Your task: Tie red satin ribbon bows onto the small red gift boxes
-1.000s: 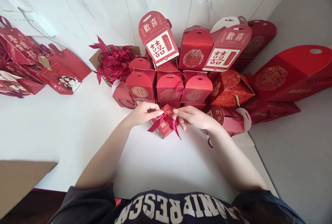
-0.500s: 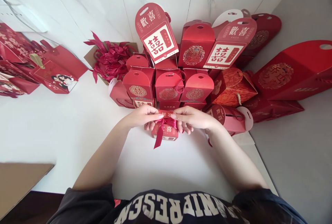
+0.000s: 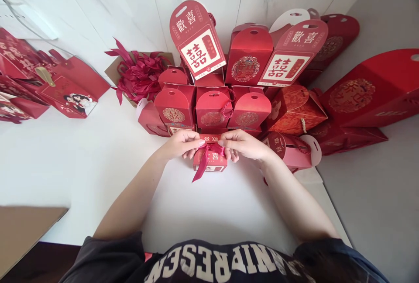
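Note:
A small red gift box (image 3: 212, 163) with gold characters stands on the white table (image 3: 81, 165), just in front of a stack of red boxes. A dark red ribbon (image 3: 204, 160) is tied round its top, and one tail hangs down its left front. My left hand (image 3: 182, 144) pinches the ribbon's left side with fingers closed. My right hand (image 3: 244, 144) pinches the right side of the bow in the same way. Both hands rest against the box top.
Stacked red gift boxes (image 3: 212, 108) and tall red bags (image 3: 198, 40) fill the back against the marble wall. A cardboard tray of loose red ribbons (image 3: 139, 73) sits back left. More red bags (image 3: 62, 88) lie far left, large red bags (image 3: 366, 93) right. A brown cardboard piece (image 3: 22, 230) is near left.
The small box has been turned from a skewed angle to face me squarely and pushed slightly back towards the stack. Both hands stayed on the ribbon, and its tails now hang at the left.

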Tool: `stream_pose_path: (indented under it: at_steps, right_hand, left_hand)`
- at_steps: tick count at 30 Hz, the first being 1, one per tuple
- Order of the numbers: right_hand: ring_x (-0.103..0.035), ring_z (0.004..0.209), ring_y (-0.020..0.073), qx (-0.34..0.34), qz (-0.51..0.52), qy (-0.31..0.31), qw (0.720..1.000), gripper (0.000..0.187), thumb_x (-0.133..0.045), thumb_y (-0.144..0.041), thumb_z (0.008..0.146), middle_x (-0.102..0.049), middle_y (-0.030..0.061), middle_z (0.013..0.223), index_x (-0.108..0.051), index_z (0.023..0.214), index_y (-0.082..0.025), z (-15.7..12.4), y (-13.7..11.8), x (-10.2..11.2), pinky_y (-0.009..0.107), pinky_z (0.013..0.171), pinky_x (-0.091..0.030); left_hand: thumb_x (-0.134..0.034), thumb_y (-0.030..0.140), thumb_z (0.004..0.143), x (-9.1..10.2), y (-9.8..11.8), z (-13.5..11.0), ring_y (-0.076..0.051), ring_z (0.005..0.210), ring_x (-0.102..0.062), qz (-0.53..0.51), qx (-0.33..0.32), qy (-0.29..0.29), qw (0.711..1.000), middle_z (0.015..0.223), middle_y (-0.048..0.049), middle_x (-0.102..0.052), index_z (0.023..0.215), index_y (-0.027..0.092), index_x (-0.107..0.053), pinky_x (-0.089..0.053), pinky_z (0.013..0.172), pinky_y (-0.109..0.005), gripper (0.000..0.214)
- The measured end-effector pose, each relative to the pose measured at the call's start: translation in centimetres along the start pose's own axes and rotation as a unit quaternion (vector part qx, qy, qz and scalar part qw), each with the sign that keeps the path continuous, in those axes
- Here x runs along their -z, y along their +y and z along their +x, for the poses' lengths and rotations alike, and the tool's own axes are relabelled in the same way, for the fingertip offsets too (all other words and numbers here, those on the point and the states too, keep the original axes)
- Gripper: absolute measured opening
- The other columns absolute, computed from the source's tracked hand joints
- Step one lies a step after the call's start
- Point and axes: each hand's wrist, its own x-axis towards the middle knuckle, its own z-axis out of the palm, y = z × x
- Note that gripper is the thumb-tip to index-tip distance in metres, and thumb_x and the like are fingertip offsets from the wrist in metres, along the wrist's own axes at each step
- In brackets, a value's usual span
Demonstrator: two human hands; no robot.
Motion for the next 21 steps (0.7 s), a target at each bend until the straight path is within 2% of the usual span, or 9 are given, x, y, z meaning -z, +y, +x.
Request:
stream_pose_path:
  at_steps: [4,7,9,14,18,21]
  right_hand:
    - [-0.043,0.046,0.0073,0.077,-0.073,0.046,0.993,0.038,-0.060,-0.049,0.089,-0.056,-0.0035,0.057,-0.057,0.067,-0.017,-0.7,-0.9,-0.1,0.023,0.047,-0.036]
    - [-0.050,0.063,0.0112,0.138,-0.176,0.106,0.969,0.034,-0.062,-0.045,0.088,-0.055,-0.0009,0.069,-0.062,0.069,-0.017,-1.0,-1.4,-0.3,0.026,0.063,-0.040]
    - [-0.051,0.071,0.0130,0.155,-0.221,0.130,0.954,0.032,-0.061,-0.044,0.089,-0.056,0.0005,0.076,-0.063,0.070,-0.018,-1.1,-1.5,-0.5,0.028,0.070,-0.041]
    - [-0.046,0.064,0.0114,0.099,-0.195,0.051,0.974,0.040,-0.053,-0.050,0.092,-0.052,-0.0020,0.069,-0.059,0.070,-0.017,-0.8,-1.0,-0.4,0.026,0.063,-0.037]
    - [-0.043,0.062,0.0101,0.098,-0.190,0.050,0.976,0.039,-0.056,-0.049,0.091,-0.048,-0.0031,0.067,-0.058,0.068,-0.017,-0.5,-0.5,-0.1,0.025,0.061,-0.034]
    - [-0.041,0.057,0.0093,0.079,-0.166,0.026,0.983,0.040,-0.055,-0.050,0.091,-0.047,-0.0041,0.061,-0.058,0.068,-0.017,-0.3,-0.2,-0.1,0.024,0.057,-0.034]
  left_hand:
    - [-0.060,0.044,0.088,-0.1,1.2,-0.9,-0.007,0.042,-0.041,0.065,-0.052,0.009,0.997,0.048,0.0032,-0.053,0.073,0.016,-0.063,-0.031,0.042,-0.021,0.032]
    - [-0.061,0.039,0.088,-0.3,2.3,-1.6,-0.009,0.055,-0.044,0.160,-0.116,0.047,0.979,0.064,0.0005,-0.055,0.070,0.016,-0.064,-0.033,0.052,-0.024,0.029]
    - [-0.059,0.037,0.089,-0.4,2.7,-1.7,-0.010,0.061,-0.044,0.203,-0.133,0.067,0.968,0.071,0.0000,-0.053,0.069,0.016,-0.062,-0.033,0.055,-0.025,0.029]
    - [-0.051,0.039,0.093,-0.6,2.3,-1.4,-0.011,0.059,-0.036,0.220,-0.108,0.057,0.968,0.061,0.0027,-0.037,0.057,0.017,-0.042,-0.029,0.057,-0.027,0.043]
    - [-0.054,0.038,0.091,-0.6,2.0,-1.2,-0.010,0.065,-0.041,0.255,-0.137,0.072,0.954,0.079,-0.0003,-0.047,0.057,0.015,-0.043,-0.032,0.063,-0.028,0.042]
    - [-0.051,0.038,0.092,-0.6,2.0,-1.1,-0.011,0.061,-0.037,0.256,-0.129,0.046,0.957,0.065,0.0014,-0.040,0.056,0.016,-0.038,-0.030,0.060,-0.028,0.044]
